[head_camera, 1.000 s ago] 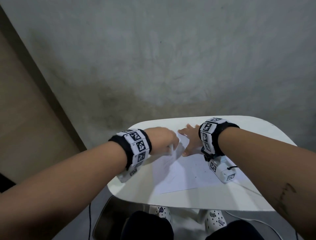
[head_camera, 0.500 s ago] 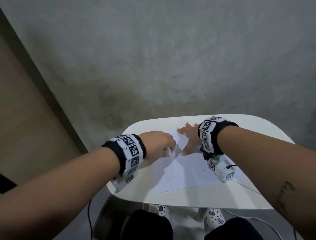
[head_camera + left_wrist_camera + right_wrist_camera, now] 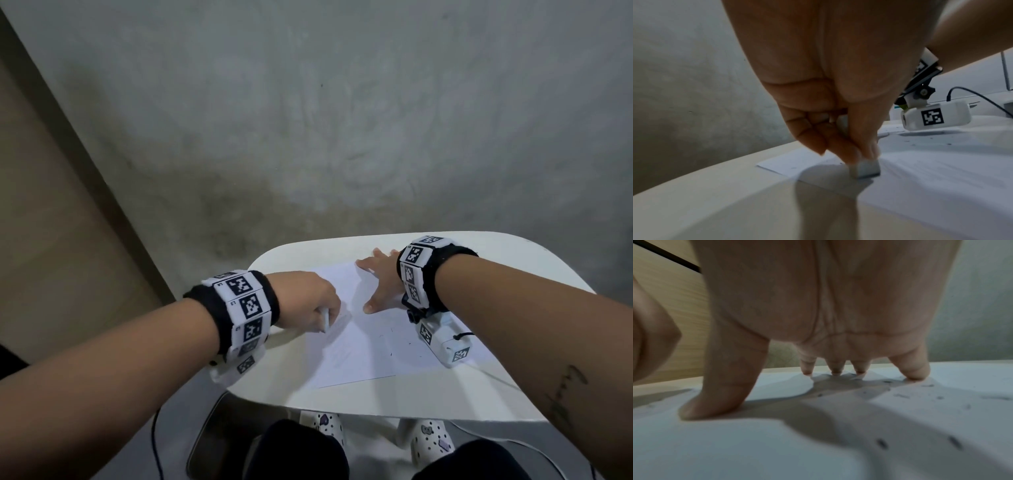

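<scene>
The left grip (image 3: 308,301) pinches a small white eraser (image 3: 865,168) between thumb and curled fingers, its end pressed on the paper (image 3: 363,349) just inside the sheet's left edge; only the left wrist view shows that contact. The right grip (image 3: 380,277) holds nothing, fingers spread flat on the paper's far corner; its wrist view shows dark crumbs (image 3: 953,443) close up. Bare paper lies between the hands and toward the near rim of the counter (image 3: 376,401).
</scene>
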Tool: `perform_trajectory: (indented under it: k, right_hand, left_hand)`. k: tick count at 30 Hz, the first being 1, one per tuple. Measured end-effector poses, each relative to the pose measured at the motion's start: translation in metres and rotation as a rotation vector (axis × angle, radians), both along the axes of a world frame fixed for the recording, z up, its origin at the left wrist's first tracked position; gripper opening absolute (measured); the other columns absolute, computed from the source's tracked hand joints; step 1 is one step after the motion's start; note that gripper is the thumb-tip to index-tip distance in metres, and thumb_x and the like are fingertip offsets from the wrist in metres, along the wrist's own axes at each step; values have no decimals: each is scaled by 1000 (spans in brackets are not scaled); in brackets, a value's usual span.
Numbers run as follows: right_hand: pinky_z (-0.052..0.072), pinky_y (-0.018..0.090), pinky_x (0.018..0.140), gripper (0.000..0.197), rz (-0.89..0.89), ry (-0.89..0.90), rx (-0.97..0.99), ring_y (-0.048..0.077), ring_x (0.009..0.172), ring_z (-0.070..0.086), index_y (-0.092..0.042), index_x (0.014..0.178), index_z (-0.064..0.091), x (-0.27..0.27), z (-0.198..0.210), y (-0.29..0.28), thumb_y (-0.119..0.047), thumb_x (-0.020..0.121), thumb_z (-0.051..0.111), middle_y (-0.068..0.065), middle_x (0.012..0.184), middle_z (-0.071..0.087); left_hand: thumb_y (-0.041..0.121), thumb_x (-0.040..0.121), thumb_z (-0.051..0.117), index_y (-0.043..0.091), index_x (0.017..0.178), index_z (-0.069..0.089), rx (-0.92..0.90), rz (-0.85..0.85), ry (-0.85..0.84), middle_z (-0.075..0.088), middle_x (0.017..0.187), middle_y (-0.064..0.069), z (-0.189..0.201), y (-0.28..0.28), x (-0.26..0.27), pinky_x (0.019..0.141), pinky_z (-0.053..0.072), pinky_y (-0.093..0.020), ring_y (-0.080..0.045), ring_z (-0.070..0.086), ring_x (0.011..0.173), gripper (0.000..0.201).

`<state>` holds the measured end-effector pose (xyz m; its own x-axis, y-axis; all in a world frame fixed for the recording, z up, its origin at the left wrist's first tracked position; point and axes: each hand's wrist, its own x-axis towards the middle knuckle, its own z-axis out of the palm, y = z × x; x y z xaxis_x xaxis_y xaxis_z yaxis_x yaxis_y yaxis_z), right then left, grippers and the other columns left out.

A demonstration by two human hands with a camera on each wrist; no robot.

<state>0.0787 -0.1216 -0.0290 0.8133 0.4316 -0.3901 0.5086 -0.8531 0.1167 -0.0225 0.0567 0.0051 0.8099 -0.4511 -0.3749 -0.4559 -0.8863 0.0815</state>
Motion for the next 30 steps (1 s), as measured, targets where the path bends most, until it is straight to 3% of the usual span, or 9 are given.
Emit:
perform_trajectory:
  k: [3, 7, 9, 13, 19, 21, 25, 28, 30]
  right_hand:
    - [11, 48, 116, 111, 1, -20, 0, 35, 146, 11, -32, 152, 2, 0, -1, 1, -72, 67, 60, 5, 161, -6]
    - [8, 44, 117, 110, -6, -13, 16, 30, 147, 6, -27, 153, 4, -3, -4, 2, -72, 67, 56, 3, 161, 1]
    - [13, 46, 116, 109, -8, -16, 7, 32, 147, 9, -30, 153, 3, -1, -3, 2, -70, 69, 59, 3, 161, -1]
    - [16, 50, 116, 114, -14, 21, -29, 36, 146, 11, -35, 151, 1, 5, 2, 4, -75, 61, 59, 3, 160, -7]
    - [24, 47, 113, 114, 11, -83, -11, 32, 141, 25, -33, 150, 11, 4, -9, 5, -79, 58, 58, 5, 158, 11]
    - [18, 49, 116, 115, 16, -33, -22, 35, 144, 18, -31, 151, 6, 5, -6, 4, -77, 60, 59, 5, 159, 3]
    - [14, 50, 117, 124, 8, 16, -25, 36, 145, 11, -32, 152, 1, 2, 1, 4, -78, 47, 49, 6, 160, -3]
    - [16, 48, 117, 115, 19, -28, -5, 33, 145, 12, -26, 152, 7, -1, -3, 4, -75, 62, 58, 8, 159, 7]
    - [15, 47, 116, 108, 11, -54, 1, 34, 145, 12, -26, 153, 7, -2, -4, 4, -70, 70, 60, 9, 159, 5]
  left_hand:
    - [17, 87, 58, 22, 104, 66, 3, -22, -62, 64, 104, 4, 4, -12, 8, 85, 48, -36, -19, 59, 93, 20]
    - [20, 93, 55, 26, 111, 62, -89, -2, -187, 58, 109, 6, -1, -28, 12, 77, 36, -27, -16, 53, 91, 20]
    - [21, 93, 57, 26, 108, 63, -88, -6, -143, 57, 107, 7, -5, -20, 5, 77, 36, -27, -12, 49, 87, 17]
    - [21, 89, 59, 24, 100, 65, -5, -13, -19, 60, 104, 8, 1, -6, -5, 84, 46, -36, -15, 54, 90, 14]
    - [25, 94, 56, 30, 105, 60, -56, -22, -200, 55, 101, 12, -3, -22, 4, 74, 40, -29, -14, 52, 84, 12]
    - [25, 93, 57, 29, 102, 61, -8, -37, -143, 56, 101, 13, -5, -15, -2, 74, 40, -29, -15, 54, 87, 11]
    - [24, 89, 57, 28, 105, 64, 130, -62, -35, 63, 105, 10, 5, -9, -7, 82, 48, -37, -18, 59, 93, 18]
    - [30, 91, 57, 31, 106, 62, 56, -86, -181, 62, 107, 12, 5, -19, -1, 80, 44, -32, -16, 59, 92, 16]
    - [31, 92, 57, 32, 105, 61, -10, -51, -223, 60, 106, 12, 0, -20, -2, 77, 42, -30, -15, 58, 91, 13]
